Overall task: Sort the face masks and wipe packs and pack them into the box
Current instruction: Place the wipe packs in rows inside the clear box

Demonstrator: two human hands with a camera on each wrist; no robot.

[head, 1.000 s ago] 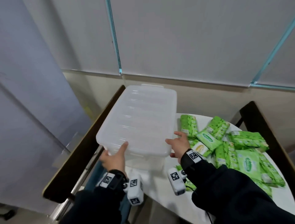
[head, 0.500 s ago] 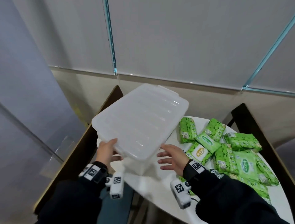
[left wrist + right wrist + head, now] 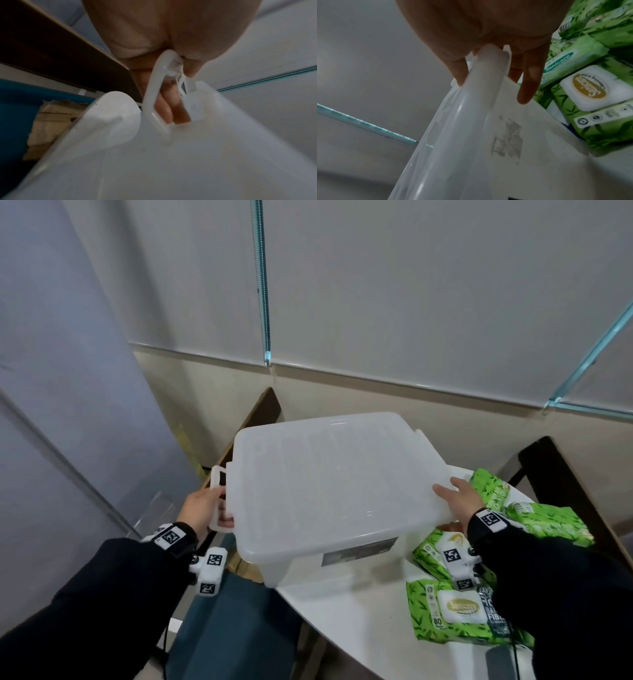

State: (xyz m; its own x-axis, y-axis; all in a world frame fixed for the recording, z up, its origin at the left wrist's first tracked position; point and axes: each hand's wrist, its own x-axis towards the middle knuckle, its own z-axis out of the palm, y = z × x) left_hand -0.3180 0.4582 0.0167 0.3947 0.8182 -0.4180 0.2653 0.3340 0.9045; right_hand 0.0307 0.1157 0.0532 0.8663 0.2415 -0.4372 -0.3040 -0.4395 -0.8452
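A translucent white plastic box (image 3: 329, 484) with its lid on is tilted, its near corner over the edge of the white table (image 3: 359, 628). My left hand (image 3: 205, 505) grips the latch handle (image 3: 219, 498) at the box's left end; in the left wrist view its fingers (image 3: 171, 108) are curled through the latch (image 3: 154, 94). My right hand (image 3: 459, 501) holds the right end, with thumb above and fingers below the lid rim (image 3: 479, 88). Green wipe packs (image 3: 459, 611) lie on the table to the right. No face masks are in view.
More green wipe packs (image 3: 544, 518) lie piled behind my right wrist, and others (image 3: 590, 88) show under the right hand. Dark chair backs stand at the far left (image 3: 260, 412) and far right (image 3: 561, 474). A blue seat (image 3: 239, 628) is below the table's left edge.
The box has turned, so its long side now faces me, and it has shifted right towards the wipe packs. My left hand moved to the latch and my right hand to the right end.
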